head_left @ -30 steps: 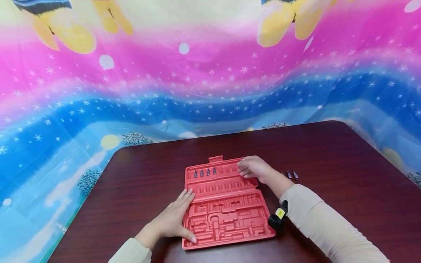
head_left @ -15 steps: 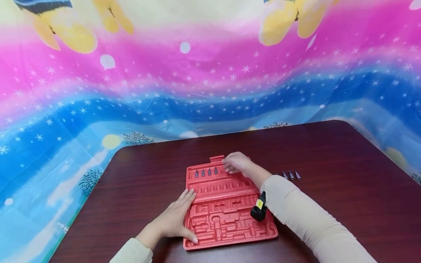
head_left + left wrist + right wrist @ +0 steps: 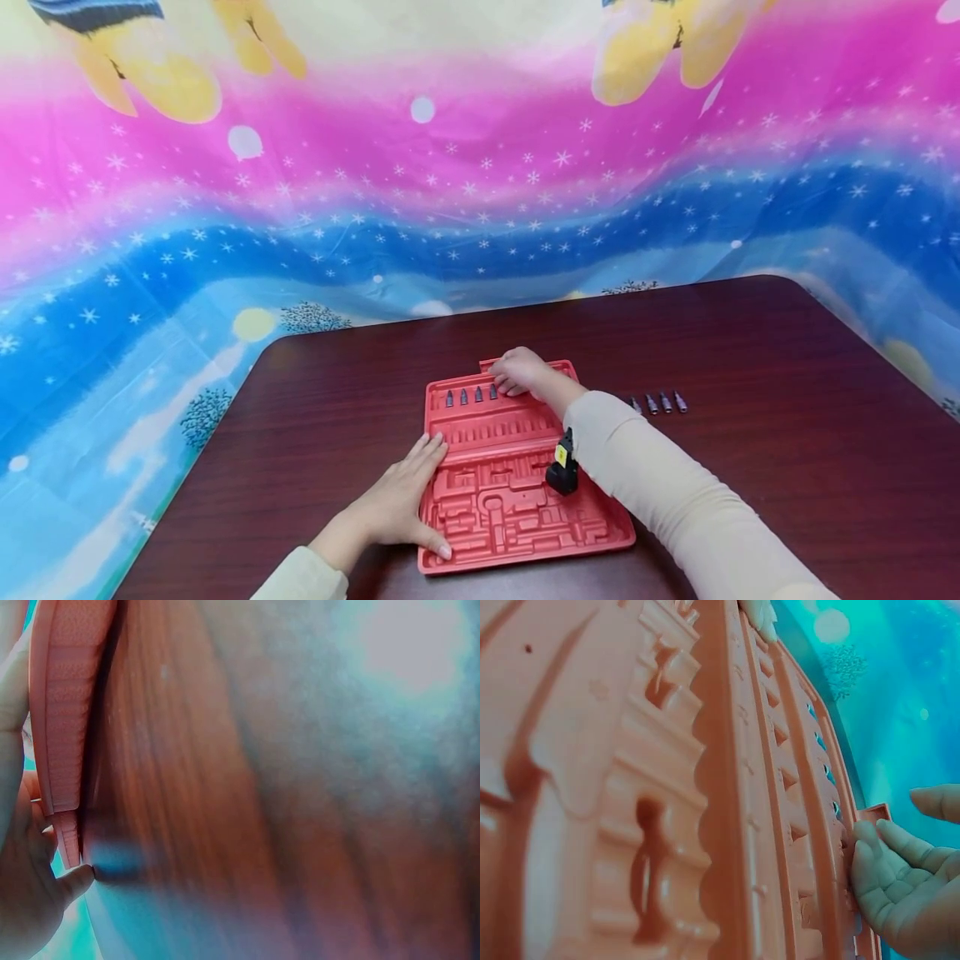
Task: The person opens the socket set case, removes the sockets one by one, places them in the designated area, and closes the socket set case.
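Observation:
A red moulded tool case (image 3: 525, 560) lies unfolded on the table. Several dark pointed screwdriver bits (image 3: 464, 397) stand in a row in its upper half. My left hand (image 3: 393, 504) rests along the case's left edge, fingers straight and thumb on the lower rim; the left wrist view shows the case's side wall (image 3: 66, 712) beside it. My right hand (image 3: 522, 372) is at the slot right of that row, fingertips bent together. In the right wrist view, a small dark bit (image 3: 845, 838) partly shows at those fingertips (image 3: 864, 836); the fingers mostly hide it.
Several more bits (image 3: 666, 402) lie in a row on the dark wooden table (image 3: 750, 467), right of the case. A black wrist camera (image 3: 562, 467) hangs over the lower half of the case. A patterned cloth backdrop (image 3: 480, 183) hangs behind the table.
My right hand has moved left along the upper half of the case to the slot beside the row of bits. The left hand stays on the case edge.

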Demonstrator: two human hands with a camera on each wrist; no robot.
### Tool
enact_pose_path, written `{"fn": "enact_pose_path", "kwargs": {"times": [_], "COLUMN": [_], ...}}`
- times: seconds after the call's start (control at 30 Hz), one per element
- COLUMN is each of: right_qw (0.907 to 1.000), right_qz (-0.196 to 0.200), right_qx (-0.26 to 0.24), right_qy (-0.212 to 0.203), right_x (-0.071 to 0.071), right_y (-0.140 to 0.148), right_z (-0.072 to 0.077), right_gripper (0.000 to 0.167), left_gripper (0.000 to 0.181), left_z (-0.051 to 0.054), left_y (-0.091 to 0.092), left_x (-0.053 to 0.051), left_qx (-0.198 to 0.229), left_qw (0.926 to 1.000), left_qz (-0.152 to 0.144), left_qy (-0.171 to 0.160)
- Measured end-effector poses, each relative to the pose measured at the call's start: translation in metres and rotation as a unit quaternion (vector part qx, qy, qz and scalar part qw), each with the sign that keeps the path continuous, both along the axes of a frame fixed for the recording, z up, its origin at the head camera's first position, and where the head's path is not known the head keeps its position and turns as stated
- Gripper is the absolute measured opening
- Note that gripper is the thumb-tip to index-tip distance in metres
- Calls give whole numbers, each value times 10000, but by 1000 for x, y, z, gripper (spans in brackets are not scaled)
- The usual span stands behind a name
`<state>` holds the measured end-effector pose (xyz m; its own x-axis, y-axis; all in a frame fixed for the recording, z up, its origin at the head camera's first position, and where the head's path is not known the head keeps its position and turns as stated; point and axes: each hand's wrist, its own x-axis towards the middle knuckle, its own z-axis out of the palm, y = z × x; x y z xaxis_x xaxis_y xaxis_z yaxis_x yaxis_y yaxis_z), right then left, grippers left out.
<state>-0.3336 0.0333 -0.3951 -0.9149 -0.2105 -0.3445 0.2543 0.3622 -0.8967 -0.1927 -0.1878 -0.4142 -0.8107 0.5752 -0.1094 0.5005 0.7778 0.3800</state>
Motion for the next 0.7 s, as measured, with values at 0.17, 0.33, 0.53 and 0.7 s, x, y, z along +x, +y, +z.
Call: {"fn": "enact_pose_path", "kwargs": {"times": [0.17, 0.33, 0.53, 0.7], "right_qw": [9990, 9974, 9978, 9964], "right_qz": [44, 52, -390, -545], "right_qx": [441, 710, 492, 575], "right_qy": [54, 96, -223, -295], "right_x": [-4, -2, 1, 1], "right_y": [-4, -10, -17, -18], "right_z": [-1, 3, 5, 5], "right_gripper": [30, 24, 19, 18], "left_gripper": [120, 120, 120, 120], "left_z": [0, -1, -1, -2], "left_y": [0, -1, -1, -1], "left_x": [0, -1, -1, -1], "left_qx": [-3, 24, -3, -7], "left_qw": [10000, 10000, 10000, 10000], "left_qz": [-15, 3, 23, 5], "left_qy": [8, -15, -46, -22]}}
